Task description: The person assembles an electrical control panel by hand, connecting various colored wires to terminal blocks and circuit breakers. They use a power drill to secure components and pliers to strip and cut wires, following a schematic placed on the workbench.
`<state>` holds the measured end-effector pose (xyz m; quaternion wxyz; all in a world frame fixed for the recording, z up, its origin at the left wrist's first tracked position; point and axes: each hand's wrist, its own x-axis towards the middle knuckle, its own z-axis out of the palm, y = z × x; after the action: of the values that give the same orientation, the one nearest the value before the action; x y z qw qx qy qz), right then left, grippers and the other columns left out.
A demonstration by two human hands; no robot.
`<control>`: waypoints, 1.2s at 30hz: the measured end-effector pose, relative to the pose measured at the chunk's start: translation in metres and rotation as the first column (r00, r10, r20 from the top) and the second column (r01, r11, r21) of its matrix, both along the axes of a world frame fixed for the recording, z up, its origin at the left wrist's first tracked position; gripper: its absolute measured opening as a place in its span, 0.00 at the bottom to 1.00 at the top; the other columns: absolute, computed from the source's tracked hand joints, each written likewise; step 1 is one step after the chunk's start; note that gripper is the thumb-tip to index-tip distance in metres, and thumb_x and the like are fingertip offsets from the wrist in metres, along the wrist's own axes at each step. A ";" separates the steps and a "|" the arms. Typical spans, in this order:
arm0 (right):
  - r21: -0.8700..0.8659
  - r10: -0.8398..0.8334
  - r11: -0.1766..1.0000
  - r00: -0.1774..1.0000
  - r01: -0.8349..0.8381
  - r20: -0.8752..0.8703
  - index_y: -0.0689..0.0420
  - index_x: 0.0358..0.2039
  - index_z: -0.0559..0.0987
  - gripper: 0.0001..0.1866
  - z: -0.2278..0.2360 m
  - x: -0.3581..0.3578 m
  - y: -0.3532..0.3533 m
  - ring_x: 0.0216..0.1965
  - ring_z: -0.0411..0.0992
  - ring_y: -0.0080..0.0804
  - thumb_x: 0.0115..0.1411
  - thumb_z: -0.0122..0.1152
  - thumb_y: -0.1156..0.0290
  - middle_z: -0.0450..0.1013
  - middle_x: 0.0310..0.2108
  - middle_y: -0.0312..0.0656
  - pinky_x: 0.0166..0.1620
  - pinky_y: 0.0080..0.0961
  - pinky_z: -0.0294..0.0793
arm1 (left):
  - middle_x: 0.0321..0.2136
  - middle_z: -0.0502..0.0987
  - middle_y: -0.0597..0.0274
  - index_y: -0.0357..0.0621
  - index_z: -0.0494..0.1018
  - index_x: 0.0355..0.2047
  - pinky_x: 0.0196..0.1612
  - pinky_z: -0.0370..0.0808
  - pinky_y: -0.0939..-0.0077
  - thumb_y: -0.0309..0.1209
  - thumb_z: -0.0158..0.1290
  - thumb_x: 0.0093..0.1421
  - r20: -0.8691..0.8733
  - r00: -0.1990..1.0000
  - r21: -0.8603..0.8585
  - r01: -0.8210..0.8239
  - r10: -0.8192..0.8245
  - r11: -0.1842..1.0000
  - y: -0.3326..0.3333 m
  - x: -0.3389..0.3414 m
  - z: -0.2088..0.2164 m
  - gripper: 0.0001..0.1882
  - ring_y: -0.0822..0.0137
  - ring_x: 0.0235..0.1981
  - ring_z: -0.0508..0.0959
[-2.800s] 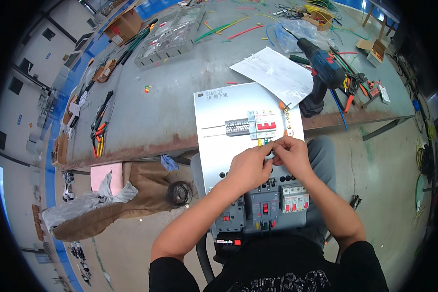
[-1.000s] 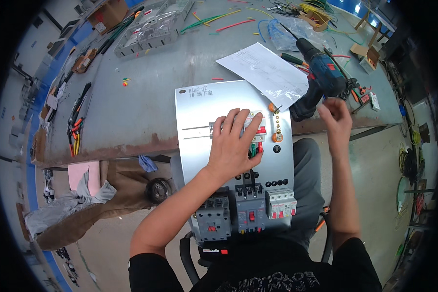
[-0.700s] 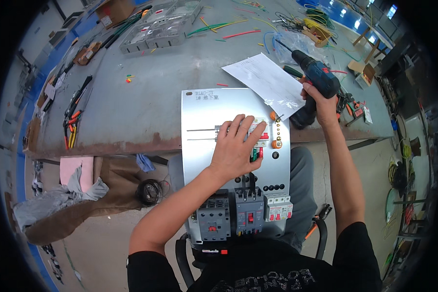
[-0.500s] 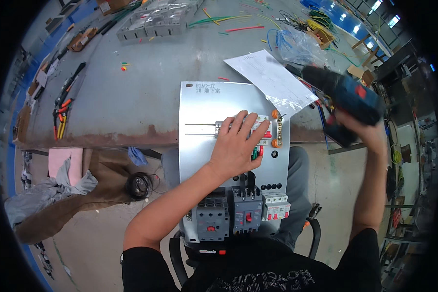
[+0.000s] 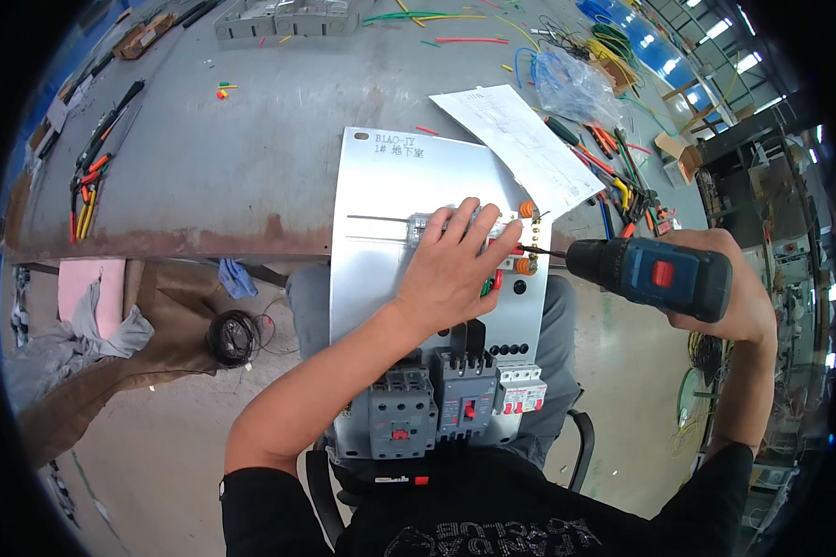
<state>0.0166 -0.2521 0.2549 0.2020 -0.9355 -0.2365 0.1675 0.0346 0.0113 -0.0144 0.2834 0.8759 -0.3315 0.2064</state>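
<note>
Nearest me, along the low edge of the silver panel (image 5: 372, 176) across the lap, sit 3 devices: a grey contactor (image 5: 401, 416), a grey breaker (image 5: 464, 395) and a smaller white breaker (image 5: 522, 390). Beyond them my left hand (image 5: 457, 269) lies over a device with a red switch, its fingers spread and slightly bent; I cannot tell whether it grips anything underneath. Green and red wire ends (image 5: 493, 283) show by the thumb. Off to the right, my right hand (image 5: 745, 292) is closed around the dark blue drill (image 5: 664, 271), whose bit (image 5: 546, 252) points left over the panel, between 2 orange standoffs (image 5: 527, 266). Its tip is close to my left fingers; contact is unclear. Farther on, a white sheet (image 5: 520, 148) overlaps the panel's top right corner, with pliers (image 5: 622, 195) to its right. Farthest lie a clear plastic bag (image 5: 576, 88) and grey trays (image 5: 316, 19) on the table (image 5: 204, 176).
</note>
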 end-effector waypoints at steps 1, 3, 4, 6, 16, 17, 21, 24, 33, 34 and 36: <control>-0.029 0.014 0.999 1.000 -0.015 -0.016 0.65 0.45 0.83 0.29 0.003 0.001 0.001 0.33 0.79 0.45 0.40 0.75 0.68 0.80 0.34 0.48 0.45 0.38 0.78 | 0.64 0.69 0.51 0.53 0.69 0.68 0.67 0.63 0.48 0.43 0.68 0.50 0.003 1.000 -0.004 -0.002 0.002 1.000 0.000 0.000 0.000 0.44 0.45 0.67 0.66; -0.088 0.027 0.996 0.999 -0.031 -0.045 0.66 0.47 0.83 0.30 0.014 -0.002 0.003 0.34 0.79 0.45 0.41 0.76 0.67 0.81 0.35 0.48 0.45 0.38 0.79 | 0.63 0.69 0.51 0.52 0.69 0.68 0.67 0.63 0.49 0.43 0.68 0.50 0.008 1.000 -0.007 0.009 -0.008 1.000 -0.001 0.000 0.001 0.43 0.45 0.67 0.67; -0.066 0.037 0.997 0.997 -0.041 -0.060 0.66 0.47 0.83 0.31 0.014 -0.003 0.003 0.35 0.79 0.45 0.41 0.76 0.67 0.81 0.36 0.49 0.45 0.38 0.79 | 0.63 0.69 0.51 0.52 0.69 0.68 0.67 0.63 0.49 0.43 0.68 0.50 0.007 1.000 -0.007 0.014 -0.014 1.000 -0.001 0.000 0.000 0.43 0.45 0.67 0.67; -0.023 0.077 0.997 0.994 -0.079 -0.077 0.66 0.48 0.83 0.31 0.012 -0.001 0.000 0.36 0.80 0.44 0.42 0.77 0.66 0.82 0.37 0.49 0.46 0.38 0.79 | 0.62 0.69 0.51 0.51 0.69 0.68 0.66 0.63 0.49 0.42 0.68 0.49 0.014 1.000 -0.003 0.003 -0.003 1.000 -0.001 0.002 0.000 0.44 0.45 0.66 0.67; -0.061 -0.023 0.998 0.991 0.015 -0.134 0.65 0.48 0.83 0.29 -0.011 0.003 0.004 0.33 0.77 0.42 0.41 0.75 0.74 0.81 0.35 0.48 0.45 0.34 0.79 | 0.62 0.68 0.50 0.51 0.68 0.68 0.67 0.63 0.48 0.42 0.69 0.49 0.020 1.000 -0.025 0.007 -0.006 1.000 0.001 0.001 -0.001 0.45 0.45 0.66 0.67; -0.061 -0.015 0.998 0.992 0.007 -0.126 0.64 0.48 0.83 0.29 -0.013 0.003 0.005 0.33 0.77 0.42 0.41 0.75 0.74 0.80 0.34 0.48 0.45 0.34 0.79 | 0.62 0.68 0.50 0.51 0.68 0.68 0.67 0.63 0.48 0.42 0.69 0.49 0.018 1.000 -0.015 0.008 -0.007 1.000 0.002 0.000 -0.001 0.45 0.45 0.66 0.67; -0.058 -0.015 0.998 0.992 0.007 -0.129 0.64 0.48 0.83 0.28 -0.017 0.004 0.007 0.32 0.77 0.42 0.41 0.74 0.76 0.80 0.34 0.47 0.44 0.34 0.79 | 0.63 0.67 0.49 0.51 0.67 0.68 0.67 0.63 0.48 0.43 0.68 0.50 0.022 1.000 -0.010 0.005 -0.005 1.000 0.002 0.000 -0.002 0.44 0.44 0.66 0.66; -0.081 -0.027 0.997 0.991 0.016 -0.130 0.64 0.48 0.83 0.28 -0.018 0.003 0.009 0.32 0.77 0.43 0.41 0.74 0.75 0.80 0.34 0.48 0.44 0.34 0.79 | 0.63 0.67 0.49 0.51 0.67 0.68 0.68 0.63 0.48 0.43 0.68 0.51 0.019 1.000 -0.011 0.010 -0.010 1.000 0.003 0.000 -0.003 0.44 0.44 0.66 0.66; -0.013 0.058 0.998 0.996 -0.059 -0.067 0.64 0.52 0.83 0.32 -0.015 -0.009 -0.005 0.33 0.77 0.44 0.42 0.75 0.69 0.81 0.37 0.49 0.45 0.34 0.79 | 0.70 0.63 0.48 0.53 0.64 0.72 0.74 0.56 0.41 0.48 0.71 0.52 -0.002 1.000 0.026 0.014 -0.014 1.000 0.004 -0.002 0.000 0.49 0.45 0.72 0.62; -0.001 0.057 0.998 0.997 -0.057 -0.057 0.64 0.53 0.83 0.33 -0.016 -0.012 -0.009 0.33 0.77 0.44 0.43 0.75 0.69 0.81 0.38 0.49 0.45 0.34 0.79 | 0.71 0.63 0.48 0.53 0.63 0.72 0.74 0.55 0.40 0.50 0.72 0.51 -0.021 0.999 0.022 0.024 -0.024 0.999 0.006 -0.003 0.002 0.51 0.45 0.72 0.62; 0.055 0.036 0.998 0.999 -0.036 0.002 0.65 0.48 0.83 0.30 -0.027 -0.022 -0.020 0.32 0.78 0.41 0.42 0.76 0.67 0.81 0.34 0.47 0.42 0.33 0.79 | 0.71 0.63 0.49 0.50 0.60 0.74 0.74 0.55 0.37 0.57 0.73 0.49 -0.076 0.995 -0.074 0.056 -0.062 0.996 0.008 -0.006 0.021 0.57 0.44 0.73 0.61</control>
<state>-0.0051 -0.2724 0.2283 0.2243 -0.9254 -0.2578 0.1639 0.0284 0.0192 0.0064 0.3332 0.8624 -0.3384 0.1753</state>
